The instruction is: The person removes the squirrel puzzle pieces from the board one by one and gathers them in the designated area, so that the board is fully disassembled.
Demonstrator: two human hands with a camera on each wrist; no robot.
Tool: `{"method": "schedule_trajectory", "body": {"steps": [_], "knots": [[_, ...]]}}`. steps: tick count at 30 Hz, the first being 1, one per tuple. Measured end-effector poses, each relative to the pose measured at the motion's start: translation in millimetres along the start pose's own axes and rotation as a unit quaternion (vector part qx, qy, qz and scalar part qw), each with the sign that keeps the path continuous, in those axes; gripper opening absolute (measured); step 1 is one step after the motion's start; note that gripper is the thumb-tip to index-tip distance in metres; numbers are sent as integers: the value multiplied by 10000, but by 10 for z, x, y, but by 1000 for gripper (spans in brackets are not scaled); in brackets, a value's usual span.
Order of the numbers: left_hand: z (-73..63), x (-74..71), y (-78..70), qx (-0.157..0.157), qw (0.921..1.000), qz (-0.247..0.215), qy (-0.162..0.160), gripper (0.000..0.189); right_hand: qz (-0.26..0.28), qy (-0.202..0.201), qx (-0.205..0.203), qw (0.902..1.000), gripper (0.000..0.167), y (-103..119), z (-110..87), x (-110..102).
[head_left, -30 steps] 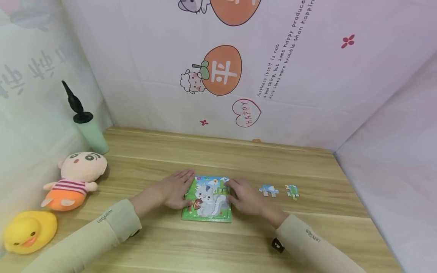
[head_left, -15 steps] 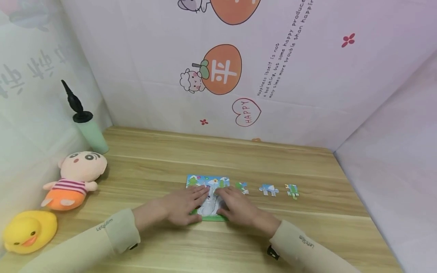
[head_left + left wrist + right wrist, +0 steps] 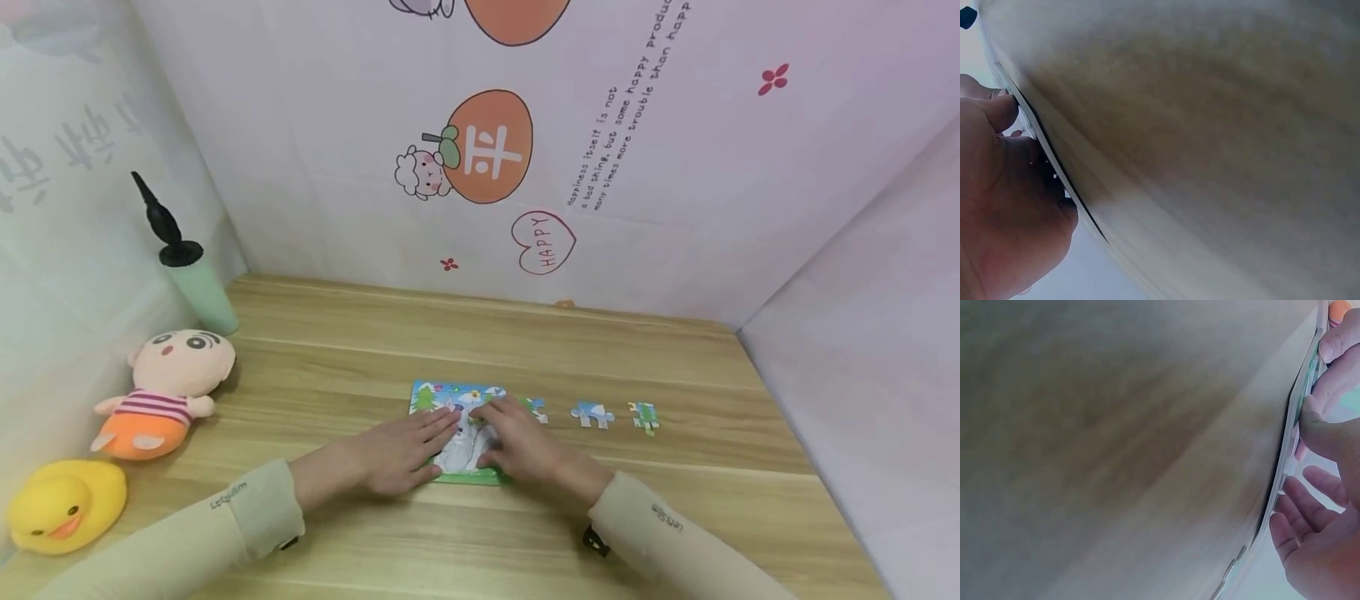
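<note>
Three loose jigsaw pieces: flat, blue, white and green, lying in a row to the right of the right hand's fingers; the nearest one is partly hidden by that hand.
Squirrel puzzle: a thin square board with a blue-and-green border and a grey squirrel picture, lying under the fingertips of both hands, its far edge just beyond them.
Left hand: fingers straight and close together, laid across the picture's left side; thumb spread toward the near edge.
Right fingers: slightly bent, touching the picture's right side, thumb and index finger apart.
Wooden tabletop: pale, wood-grained, around the board and the hands.
Toys: a yellow duck and a soft doll in orange shorts, well apart from the left fingers, to their left.
Pump: mint green with a black top, farther off than the doll.
</note>
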State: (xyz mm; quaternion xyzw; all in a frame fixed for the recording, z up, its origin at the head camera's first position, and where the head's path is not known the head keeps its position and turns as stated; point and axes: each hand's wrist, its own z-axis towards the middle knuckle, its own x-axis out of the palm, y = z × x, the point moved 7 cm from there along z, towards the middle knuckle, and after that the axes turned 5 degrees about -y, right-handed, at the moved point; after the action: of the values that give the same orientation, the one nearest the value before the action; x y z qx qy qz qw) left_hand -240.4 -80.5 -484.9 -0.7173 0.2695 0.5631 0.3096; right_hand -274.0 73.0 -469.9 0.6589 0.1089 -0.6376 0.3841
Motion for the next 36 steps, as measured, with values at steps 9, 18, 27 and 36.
{"method": "schedule_trajectory", "body": {"steps": [9,18,27,36], "knots": [[0,-3,-6,26,10000,26,-16,67,124,-26,-111,9999,63,4,13,-19],[-5,-26,-15,-40,10000,-29,48,67,76,-204,-219,9995,66,32,16,-42],[4,-9,6,-102,9995,-124,268,83,364,-191,-131,9991,56,65,4,-76],[12,5,8,-76,9992,-229,319,102,770,-685,-388,9939,32,89,-52,-187]]}}
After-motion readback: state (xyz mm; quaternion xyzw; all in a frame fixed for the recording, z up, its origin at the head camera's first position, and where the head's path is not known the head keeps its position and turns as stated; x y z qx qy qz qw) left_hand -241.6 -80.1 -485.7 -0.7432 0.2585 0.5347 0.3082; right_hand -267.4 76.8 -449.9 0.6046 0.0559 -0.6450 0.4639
